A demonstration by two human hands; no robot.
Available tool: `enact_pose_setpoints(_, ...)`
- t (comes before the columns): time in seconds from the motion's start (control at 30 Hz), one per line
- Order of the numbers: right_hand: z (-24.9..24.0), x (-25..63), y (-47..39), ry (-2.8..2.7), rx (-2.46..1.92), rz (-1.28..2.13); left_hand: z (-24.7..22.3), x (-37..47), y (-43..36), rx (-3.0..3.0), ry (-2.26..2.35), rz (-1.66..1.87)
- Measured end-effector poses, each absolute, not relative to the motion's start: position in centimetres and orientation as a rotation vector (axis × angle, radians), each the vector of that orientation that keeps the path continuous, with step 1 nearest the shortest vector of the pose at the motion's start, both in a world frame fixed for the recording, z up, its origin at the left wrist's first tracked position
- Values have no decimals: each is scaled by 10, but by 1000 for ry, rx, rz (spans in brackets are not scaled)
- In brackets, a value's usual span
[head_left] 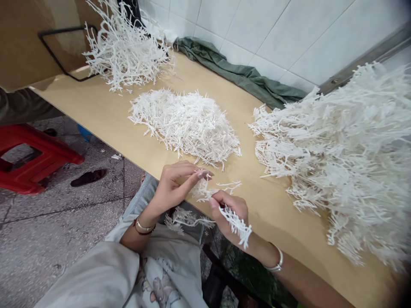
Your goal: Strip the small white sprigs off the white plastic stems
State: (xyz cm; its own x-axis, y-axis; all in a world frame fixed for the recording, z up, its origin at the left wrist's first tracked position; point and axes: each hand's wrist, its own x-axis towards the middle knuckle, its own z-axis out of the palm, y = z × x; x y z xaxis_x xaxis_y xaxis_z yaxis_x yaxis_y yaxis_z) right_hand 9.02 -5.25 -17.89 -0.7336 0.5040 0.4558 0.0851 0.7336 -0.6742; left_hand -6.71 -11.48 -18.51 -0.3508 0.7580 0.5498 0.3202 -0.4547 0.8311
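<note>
My left hand [180, 182] pinches a small white branched sprig [202, 190] between thumb and fingers, just over the table's near edge. My right hand [229, 211] is closed around another white branched sprig [236, 224], whose bushy end sticks out toward my wrist. A thin twig [229, 186] shows between the two hands, and I cannot tell which hand it belongs to. Below them a long-stemmed white sprig [186, 220] hangs over my lap. Just beyond my hands lies a low heap of short white sprigs [192, 124].
A big pile of long white sprigs [337, 158] covers the table's right side. At the far left, more sprigs [128, 55] stand near a black wire frame [61, 32]. Green cloth [237, 72] lies along the tiled wall. A red stool [41, 158] stands on the floor.
</note>
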Motion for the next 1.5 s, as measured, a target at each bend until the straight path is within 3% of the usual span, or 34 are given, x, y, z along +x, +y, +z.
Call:
enact_pose_setpoints(0.23,-177,94,-53,-2248,-214,538,-184,-53,-120,1439,1478,2041)
enact_pose_setpoints(0.5,-172,93,-47,-2245,-108,533,-185,-36,-111,1207,1430,2173)
enact_pose_setpoints(0.7,-192,109,-63,-2246,345,529,-178,-96,-121,818,1667,2768)
enact_pose_setpoints(0.83,-190,107,-63,-2256,137,652,-169,-91,-130,1173,1745,2435)
enact_pose_setpoints(1.07,-173,100,-50,-2178,-434,700,-198,-75,-96,1835,2086,1600)
enact_pose_setpoints(1.3,-169,102,-50,-2193,-599,967,-199,-81,-95,1746,2298,1488)
enact_pose_setpoints(1.5,-178,99,-47,-2011,-713,1261,-195,-79,-98,1691,2196,1661)
